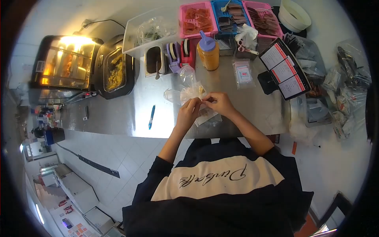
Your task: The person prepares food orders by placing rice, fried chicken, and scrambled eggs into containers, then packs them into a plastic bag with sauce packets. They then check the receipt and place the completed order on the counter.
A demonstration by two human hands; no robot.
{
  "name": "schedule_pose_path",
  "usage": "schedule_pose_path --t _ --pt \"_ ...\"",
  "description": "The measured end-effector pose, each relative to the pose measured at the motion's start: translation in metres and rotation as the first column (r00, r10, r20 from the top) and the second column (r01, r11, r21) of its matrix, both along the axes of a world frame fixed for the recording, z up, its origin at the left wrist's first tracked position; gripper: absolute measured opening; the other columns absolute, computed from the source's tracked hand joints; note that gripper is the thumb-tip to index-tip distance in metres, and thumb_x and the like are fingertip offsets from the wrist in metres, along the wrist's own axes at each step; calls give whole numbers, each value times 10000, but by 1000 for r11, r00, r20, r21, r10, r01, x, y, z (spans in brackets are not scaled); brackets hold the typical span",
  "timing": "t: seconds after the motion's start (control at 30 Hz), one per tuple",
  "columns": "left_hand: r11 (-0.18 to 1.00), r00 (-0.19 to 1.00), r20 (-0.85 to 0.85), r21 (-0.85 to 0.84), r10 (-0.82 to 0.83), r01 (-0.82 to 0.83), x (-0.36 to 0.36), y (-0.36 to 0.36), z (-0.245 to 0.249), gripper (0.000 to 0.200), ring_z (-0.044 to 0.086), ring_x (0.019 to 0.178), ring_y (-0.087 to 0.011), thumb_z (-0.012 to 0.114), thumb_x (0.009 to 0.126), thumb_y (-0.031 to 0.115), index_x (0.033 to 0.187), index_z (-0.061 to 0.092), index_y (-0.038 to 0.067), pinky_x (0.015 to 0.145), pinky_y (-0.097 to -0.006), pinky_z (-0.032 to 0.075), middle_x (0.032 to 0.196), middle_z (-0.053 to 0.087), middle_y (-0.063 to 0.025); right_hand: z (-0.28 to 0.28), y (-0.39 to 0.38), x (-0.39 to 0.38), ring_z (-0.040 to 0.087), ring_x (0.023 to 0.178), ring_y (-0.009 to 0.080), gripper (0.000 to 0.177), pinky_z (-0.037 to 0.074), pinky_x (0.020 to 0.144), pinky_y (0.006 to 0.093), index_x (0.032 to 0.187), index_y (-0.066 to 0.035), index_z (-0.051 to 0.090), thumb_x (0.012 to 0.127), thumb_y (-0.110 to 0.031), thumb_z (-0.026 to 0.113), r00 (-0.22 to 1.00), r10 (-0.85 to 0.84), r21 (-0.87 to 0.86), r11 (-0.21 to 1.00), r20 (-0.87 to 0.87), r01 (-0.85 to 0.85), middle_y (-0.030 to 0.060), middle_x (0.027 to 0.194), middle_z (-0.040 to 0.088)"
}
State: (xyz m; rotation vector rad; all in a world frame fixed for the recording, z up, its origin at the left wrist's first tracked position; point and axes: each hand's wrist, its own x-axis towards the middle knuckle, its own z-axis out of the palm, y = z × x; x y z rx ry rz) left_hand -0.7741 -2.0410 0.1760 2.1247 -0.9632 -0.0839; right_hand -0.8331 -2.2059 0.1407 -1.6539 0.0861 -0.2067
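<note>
A crumpled clear plastic bag (188, 85) lies on the steel counter in front of me. At its near end, my left hand (189, 112) and my right hand (219, 103) meet with fingertips pinched together on the plastic. A small yellowish patch shows in the bag just above the fingers; I cannot make out what it is. More clear plastic and something pale (207, 117) lie below my hands, partly covered by them. To the left of my left hand rests a blue pen (152, 117).
Behind the bag stand purple (173, 57) and red (187, 53) tape dispensers, a lidded sauce bottle (208, 51) and a metal container (154, 59) with a spoon. A tablet (285, 69) stands right. Far left are a food pan (115, 71) and a lit display warmer (65, 63). Coloured baskets line the back.
</note>
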Motion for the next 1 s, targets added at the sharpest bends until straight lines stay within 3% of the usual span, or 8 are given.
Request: schedule_pose_path --t 0.27,0.37,0.57,0.63,0.7,0.8,0.9,1.0 --pt "999 999 31 -35 -12 13 1 -2 2 102 634 701 -272 654 773 22 860 601 31 597 -346 511 808 605 -109 -25 4 2 645 770 106 119 518 687 231 907 33 674 823 -52 667 980 -21 375 922 -198 96 67 858 686" --pt "1000 1000 11 25 0 -1 1 -3 5 117 638 697 -263 661 762 17 862 600 27 598 -345 512 808 606 -113 -21 4 2 645 794 108 125 518 686 226 919 34 673 819 -41 664 987 -21 341 937 -160 75 75 861 685" --pt "994 995 -90 97 -40 48 5 -5 10 116 655 725 -220 659 785 4 889 608 6 637 -302 530 812 626 -110 -28 -12 7 630 746 121 166 506 654 256 921 -34 700 755 -33 701 992 88 24 996 95 -91 71 860 685" --pt "996 953 -297 78 56 -35 4 -7 2 177 658 781 -168 647 809 5 980 596 8 686 -296 548 855 653 -106 -32 -18 12 629 796 159 192 497 731 286 895 -52 705 715 13 687 964 158 -50 987 214 -151 75 874 674" --pt "993 946 -324 121 27 13 7 -9 11 240 657 762 -167 636 800 -14 1038 623 15 665 -290 548 833 650 -104 -25 -17 11 613 780 148 178 492 715 277 880 -44 705 710 9 689 980 200 65 978 9 -200 72 847 669" --pt "969 972 -229 245 44 14 12 -17 16 151 615 666 -138 611 785 18 930 638 -9 573 -271 505 753 618 -75 -17 -15 4 600 764 144 160 480 677 278 848 -27 663 729 72 622 987 150 70 986 50 -154 61 822 646" --pt "965 876 -446 253 183 -73 16 -20 4 82 550 611 -137 636 767 54 753 600 -18 557 -251 439 739 556 -90 -30 6 -3 583 754 129 178 462 649 275 806 -20 570 735 138 529 991 -26 177 984 128 3 51 817 602" --pt "977 832 -519 177 195 -118 22 -17 -9 106 431 564 -79 606 735 17 679 523 -16 515 -228 337 679 495 -21 -22 5 -20 556 755 125 216 447 649 280 789 -29 489 737 176 448 978 -180 264 953 107 146 49 817 550"
